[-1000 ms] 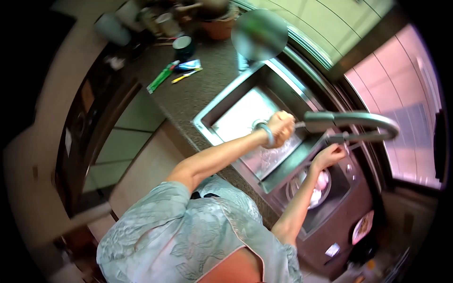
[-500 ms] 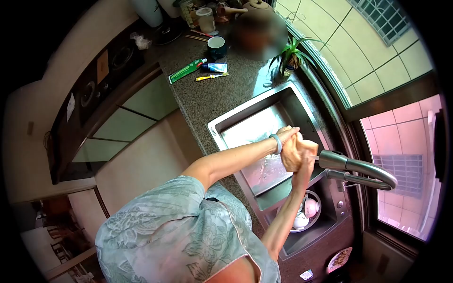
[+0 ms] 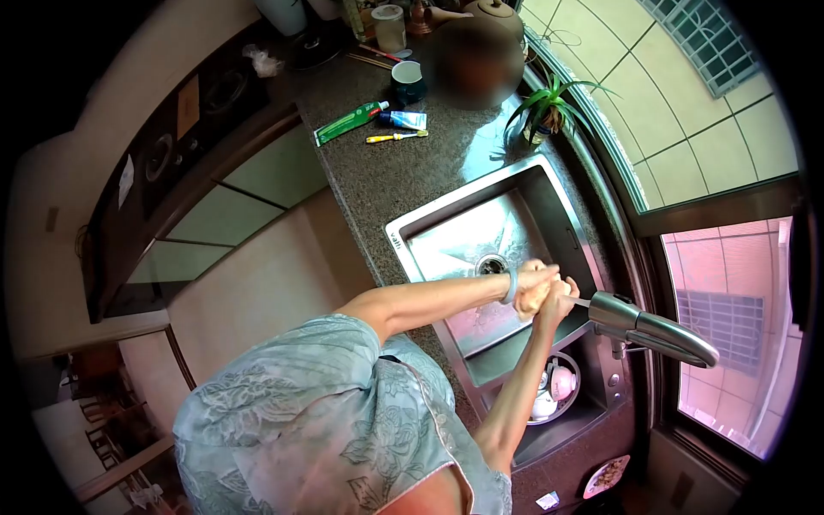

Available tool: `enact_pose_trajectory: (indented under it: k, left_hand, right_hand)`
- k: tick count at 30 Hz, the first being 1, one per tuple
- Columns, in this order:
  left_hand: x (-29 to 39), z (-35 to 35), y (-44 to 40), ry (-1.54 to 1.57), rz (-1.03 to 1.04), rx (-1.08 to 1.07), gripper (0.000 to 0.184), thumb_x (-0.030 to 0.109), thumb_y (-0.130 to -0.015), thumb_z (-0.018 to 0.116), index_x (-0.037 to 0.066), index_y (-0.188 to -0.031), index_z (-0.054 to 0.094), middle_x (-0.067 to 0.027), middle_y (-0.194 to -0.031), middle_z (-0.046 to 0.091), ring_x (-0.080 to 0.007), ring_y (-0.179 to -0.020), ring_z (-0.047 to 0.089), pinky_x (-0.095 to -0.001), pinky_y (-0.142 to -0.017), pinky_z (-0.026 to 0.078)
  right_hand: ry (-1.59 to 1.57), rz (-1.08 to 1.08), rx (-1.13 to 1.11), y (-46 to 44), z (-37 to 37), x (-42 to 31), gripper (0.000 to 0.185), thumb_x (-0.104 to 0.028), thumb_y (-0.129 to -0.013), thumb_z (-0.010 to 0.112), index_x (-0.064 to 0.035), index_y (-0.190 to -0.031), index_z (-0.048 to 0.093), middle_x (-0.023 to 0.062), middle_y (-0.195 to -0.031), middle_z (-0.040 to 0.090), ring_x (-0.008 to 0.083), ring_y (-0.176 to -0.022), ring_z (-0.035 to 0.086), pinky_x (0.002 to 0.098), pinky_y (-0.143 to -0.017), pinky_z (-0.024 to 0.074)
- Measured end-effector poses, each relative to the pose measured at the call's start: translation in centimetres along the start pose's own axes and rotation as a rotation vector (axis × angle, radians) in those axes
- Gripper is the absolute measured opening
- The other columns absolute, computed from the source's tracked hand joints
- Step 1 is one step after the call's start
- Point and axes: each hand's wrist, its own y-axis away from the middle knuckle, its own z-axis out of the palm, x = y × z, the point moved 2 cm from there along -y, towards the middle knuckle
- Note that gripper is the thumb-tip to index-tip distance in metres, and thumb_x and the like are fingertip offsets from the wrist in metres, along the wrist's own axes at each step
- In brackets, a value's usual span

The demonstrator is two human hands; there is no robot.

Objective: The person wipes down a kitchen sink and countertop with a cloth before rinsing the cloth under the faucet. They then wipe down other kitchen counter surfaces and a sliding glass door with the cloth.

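My left hand [image 3: 532,281], with a pale band on its wrist, is over the right side of the metal sink [image 3: 470,193]. It is closed round a bunched, yellowish-tan soft thing [image 3: 534,299], which looks like a cloth. Pressed up against it from the right, my right hand [image 3: 560,299] has its fingers closed on the same thing. Both hands are just left of the tip of the metal faucet [image 3: 633,323]. The fingers partly cover the bunched thing, so its full shape is hidden.
A round basin with a pink cup [image 3: 563,384] and white ware sits in the smaller sink [image 3: 549,442]. On the counter [image 3: 386,180] are a green tube [image 3: 350,123], a blue-white tube [image 3: 403,120], a yellow toothbrush [image 3: 396,136], a dark cup [image 3: 408,81] and a plant [image 3: 549,112].
My right hand has left the faucet's base and come together with my left hand. The tan thing, spread wider between them half a second ago, is more bunched. The view has shifted.
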Motion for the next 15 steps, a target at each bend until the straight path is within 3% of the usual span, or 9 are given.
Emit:
enact_pose_trajectory:
  k: [1,6,7,8,10,11,12,14,15]
  left_hand:
    - [2.2,0.8,0.8,0.09,-0.005,0.109,0.036,0.038,-0.094,0.063,0.008,-0.075,0.059,-0.0034,-0.07,0.062,-0.0132,-0.059,0.059,-0.0282,-0.05,0.049]
    - [0.2,-2.5,-2.7,0.234,-0.115,0.222,0.031,0.034,-0.093,0.062,0.005,-0.101,0.061,-0.0071,-0.081,0.065,-0.0164,-0.067,0.063,-0.0296,-0.053,0.051]
    - [-0.3,-2.2,-1.9,0.235,-0.117,0.222,0.031,0.034,-0.093,0.062,0.005,-0.101,0.061,-0.0071,-0.081,0.065,-0.0164,-0.067,0.063,-0.0296,-0.053,0.051]
    - [-1.2,-1.9,-0.6,0.264,-0.141,0.132,0.028,0.032,-0.093,0.061,0.006,-0.103,0.06,-0.0057,-0.082,0.064,-0.0146,-0.067,0.062,-0.0284,-0.053,0.05]
    - [-1.7,-1.1,2.3,0.318,-0.185,-0.051,0.024,0.028,-0.095,0.06,0.008,-0.107,0.059,-0.0028,-0.083,0.063,-0.0112,-0.067,0.06,-0.0259,-0.052,0.048]
    - [-1.7,-0.7,3.4,0.349,-0.21,-0.144,0.022,0.026,-0.096,0.059,0.009,-0.109,0.059,-0.0013,-0.084,0.063,-0.0095,-0.067,0.059,-0.0246,-0.051,0.047]
    - [-0.3,0.4,4.9,0.351,-0.213,-0.146,0.022,0.026,-0.096,0.059,0.009,-0.109,0.059,-0.0013,-0.084,0.063,-0.0095,-0.067,0.059,-0.0246,-0.051,0.047]
    - [2.7,3.0,7.8,0.233,-0.255,-0.014,0.027,0.022,-0.101,0.051,0.014,-0.126,0.054,0.0089,-0.071,0.046,-0.0009,-0.056,0.037,-0.0168,-0.05,0.035]
    - [1.2,1.2,5.8,0.248,-0.23,-0.142,0.023,0.024,-0.101,0.051,0.014,-0.121,0.056,0.0116,-0.069,0.045,-0.0009,-0.054,0.037,-0.0158,-0.049,0.032]
  right_hand:
    - [-0.242,0.002,-0.14,1.9,0.4,-2.3,0.038,-0.016,-0.088,0.056,0.0033,-0.121,0.049,0.0168,-0.106,0.058,0.0242,-0.089,0.061,0.0346,-0.078,0.0533]
    - [0.497,-0.558,-0.059,12.2,5.1,-13.9,0.04,-0.033,-0.091,0.059,0.0003,-0.113,0.057,0.0235,-0.111,0.059,0.0371,-0.1,0.058,0.044,-0.091,0.0452]
    - [0.64,-0.312,-0.004,12.5,5.6,-15.3,0.039,-0.036,-0.09,0.058,0.0005,-0.103,0.058,0.0258,-0.111,0.058,0.0379,-0.101,0.057,0.0443,-0.086,0.0458]
    - [0.635,-0.452,0.016,10.6,5.2,-13.1,0.041,-0.039,-0.091,0.056,0.0008,-0.097,0.056,0.0229,-0.098,0.06,0.0379,-0.092,0.06,0.0467,-0.079,0.0463]
    - [0.562,-0.118,0.227,8.6,4.3,-13.2,0.037,-0.037,-0.093,0.053,-0.0002,-0.089,0.054,0.0196,-0.081,0.059,0.0384,-0.077,0.059,0.0471,-0.072,0.0466]
    - [0.379,-0.111,0.321,8.1,3.9,-13.0,0.036,-0.034,-0.094,0.052,0.0001,-0.084,0.052,0.0184,-0.072,0.056,0.0382,-0.068,0.056,0.0486,-0.067,0.0451]
    - [0.573,-0.089,0.224,4.7,2.0,-9.2,0.035,-0.032,-0.093,0.053,0.0012,-0.082,0.051,0.0192,-0.077,0.058,0.0355,-0.071,0.057,0.0479,-0.067,0.044]
    - [0.539,-0.183,0.203,2.9,1.5,-6.3,0.037,-0.033,-0.093,0.055,0.0024,-0.083,0.051,0.0191,-0.079,0.06,0.0338,-0.071,0.057,0.0474,-0.066,0.0433]
    - [0.504,-0.165,0.188,3.6,1.6,-7.1,0.037,-0.033,-0.093,0.056,0.0027,-0.084,0.052,0.019,-0.078,0.06,0.0337,-0.071,0.058,0.0463,-0.067,0.0443]
